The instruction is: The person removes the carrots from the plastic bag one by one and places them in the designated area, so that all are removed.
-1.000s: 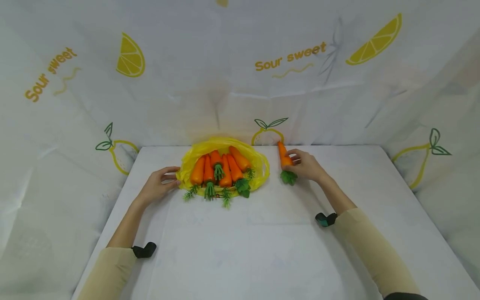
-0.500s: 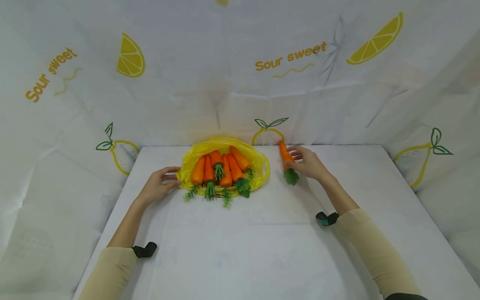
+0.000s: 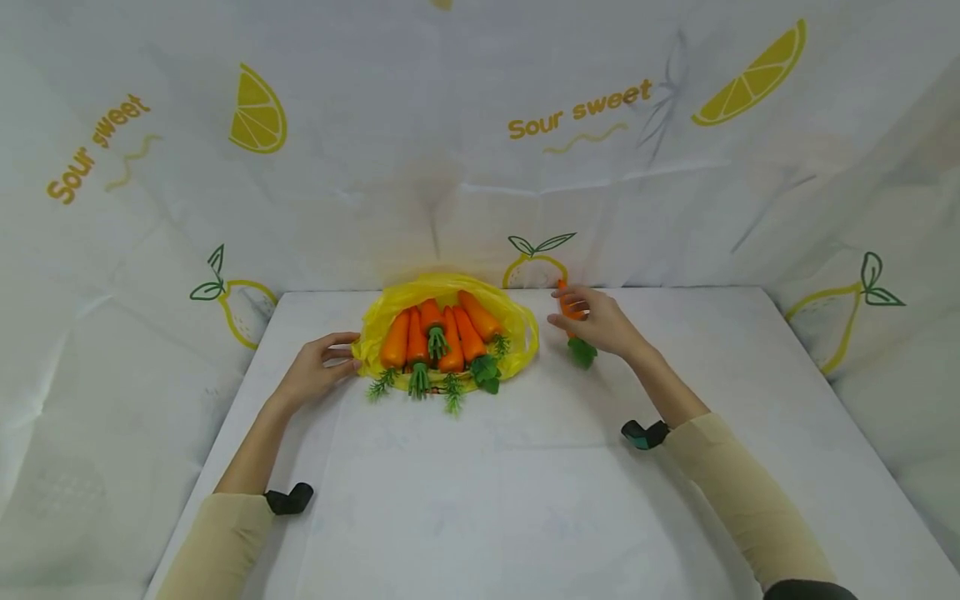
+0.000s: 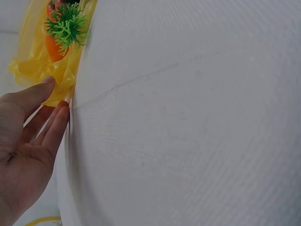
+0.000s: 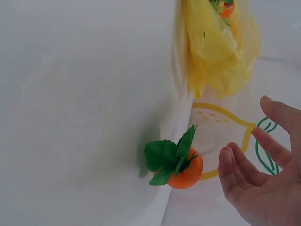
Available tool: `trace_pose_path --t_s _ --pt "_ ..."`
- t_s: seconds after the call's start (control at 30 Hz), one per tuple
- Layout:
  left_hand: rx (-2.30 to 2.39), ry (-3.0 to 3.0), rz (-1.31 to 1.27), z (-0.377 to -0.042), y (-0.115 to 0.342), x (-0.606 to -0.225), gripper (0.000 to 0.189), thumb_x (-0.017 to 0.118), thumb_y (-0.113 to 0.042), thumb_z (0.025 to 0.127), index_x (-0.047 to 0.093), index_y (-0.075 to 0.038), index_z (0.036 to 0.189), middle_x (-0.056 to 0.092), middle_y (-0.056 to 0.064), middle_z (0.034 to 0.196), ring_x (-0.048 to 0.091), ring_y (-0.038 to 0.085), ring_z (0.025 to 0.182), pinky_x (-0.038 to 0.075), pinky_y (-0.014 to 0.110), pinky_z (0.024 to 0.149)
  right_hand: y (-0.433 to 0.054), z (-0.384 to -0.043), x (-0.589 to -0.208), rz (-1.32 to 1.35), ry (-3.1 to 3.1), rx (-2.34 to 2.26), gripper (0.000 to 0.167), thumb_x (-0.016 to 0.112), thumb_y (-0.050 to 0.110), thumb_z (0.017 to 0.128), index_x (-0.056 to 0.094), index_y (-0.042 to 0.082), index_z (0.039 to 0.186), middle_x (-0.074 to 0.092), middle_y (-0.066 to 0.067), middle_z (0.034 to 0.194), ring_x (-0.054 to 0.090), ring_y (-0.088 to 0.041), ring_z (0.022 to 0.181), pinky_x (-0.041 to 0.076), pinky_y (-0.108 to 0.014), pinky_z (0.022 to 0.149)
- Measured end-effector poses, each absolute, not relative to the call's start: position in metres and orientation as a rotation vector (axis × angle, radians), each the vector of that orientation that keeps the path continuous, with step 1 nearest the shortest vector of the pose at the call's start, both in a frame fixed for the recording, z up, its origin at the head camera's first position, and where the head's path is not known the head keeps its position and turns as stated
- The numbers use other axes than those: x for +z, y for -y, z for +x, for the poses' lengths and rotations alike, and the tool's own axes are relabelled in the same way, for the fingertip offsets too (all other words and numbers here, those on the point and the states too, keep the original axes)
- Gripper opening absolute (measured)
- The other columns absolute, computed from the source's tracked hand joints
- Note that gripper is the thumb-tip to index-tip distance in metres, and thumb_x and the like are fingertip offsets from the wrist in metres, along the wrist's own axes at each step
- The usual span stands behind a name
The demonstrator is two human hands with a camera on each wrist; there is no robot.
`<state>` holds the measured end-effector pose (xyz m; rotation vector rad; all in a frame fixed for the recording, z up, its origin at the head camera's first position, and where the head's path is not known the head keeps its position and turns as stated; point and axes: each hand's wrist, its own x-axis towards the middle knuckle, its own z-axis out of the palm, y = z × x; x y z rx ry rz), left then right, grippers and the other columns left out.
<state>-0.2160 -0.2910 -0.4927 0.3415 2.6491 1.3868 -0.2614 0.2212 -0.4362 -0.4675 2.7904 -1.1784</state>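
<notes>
In the head view a yellow plastic bag [image 3: 531,327] lies on its side, its mouth toward me, with several orange carrots [image 3: 395,340] inside. Green tops stick out over its front lip. My left hand [image 3: 313,372] touches the bag's left edge with thumb and extended fingers; the left wrist view shows the bag's corner [image 4: 61,75] at the fingertips. Right of the bag, a single carrot [image 5: 186,172] with leafy green top [image 3: 582,353] lies on the table. My right hand [image 3: 604,323] hovers over it, fingers spread and apart from it, partly hiding its body.
The white-covered table [image 3: 480,500] meets a white cloth backdrop [image 3: 420,167] printed with lemons, right behind the bag and the lone carrot. Cloth also hangs at both sides. A dark wrist camera [image 3: 289,500] sits on the left wrist, another camera [image 3: 645,434] on the right.
My right hand has let go of the lone carrot and lifted slightly up and left over it; that carrot's leafy end shifted a little right earlier. The left hand and bag stay put.
</notes>
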Motion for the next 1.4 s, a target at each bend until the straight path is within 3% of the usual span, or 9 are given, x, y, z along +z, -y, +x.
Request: trace_pose_path --t_s 0.23,0.7,1.0,1.17,1.4 --pt "1.389 -2.65 0.351 -0.217 0.293 -0.495 0.057 0.075 -0.011 0.103 0.055 0.0 0.155 0.055 0.029 0.158 0.066 0.049 0.136 0.063 0.017 0.096 -0.201 -0.261 -0.43 -0.561 -2.805 -1.236 0.045 0.078 0.022 0.102 0.065 0.002 0.14 0.069 -0.026 0.14 0.068 -0.047 0.126 0.06 -0.06 0.111" --pt "1.396 -2.641 0.344 -0.217 0.293 -0.493 0.057 0.075 -0.011 0.103 0.056 0.001 0.154 0.055 0.029 0.16 0.066 0.049 0.136 0.055 0.006 0.089 -0.164 -0.26 -0.43 -0.755 -2.764 -1.365 0.04 0.08 0.014 0.099 0.068 -0.003 0.134 0.075 -0.027 0.127 0.074 -0.042 0.113 0.065 -0.06 0.099" --pt "1.402 -2.634 0.344 -0.217 0.293 -0.493 0.056 0.075 -0.011 0.103 0.056 0.0 0.154 0.055 0.028 0.159 0.065 0.049 0.137 0.055 0.005 0.09 -0.142 -0.265 -0.434 -0.827 -2.695 -1.296 0.043 0.079 0.012 0.1 0.066 -0.006 0.136 0.072 -0.027 0.134 0.072 -0.043 0.118 0.063 -0.058 0.103" --pt "1.387 -2.643 0.352 -0.218 0.293 -0.492 0.055 0.075 -0.011 0.103 0.056 0.001 0.154 0.056 0.029 0.158 0.066 0.049 0.136 0.054 0.005 0.09 -0.133 -0.268 -0.438 -0.802 -2.694 -1.204 0.043 0.079 0.016 0.101 0.066 -0.004 0.136 0.073 -0.025 0.133 0.072 -0.041 0.118 0.065 -0.053 0.1" --pt "1.363 -2.659 0.354 -0.218 0.292 -0.493 0.055 0.075 -0.011 0.103 0.057 0.001 0.153 0.058 0.031 0.155 0.066 0.049 0.135 0.054 0.006 0.09 -0.13 -0.275 -0.443 -0.747 -2.676 -1.131 0.046 0.078 0.02 0.101 0.065 -0.002 0.14 0.072 -0.025 0.135 0.071 -0.043 0.123 0.063 -0.054 0.106"
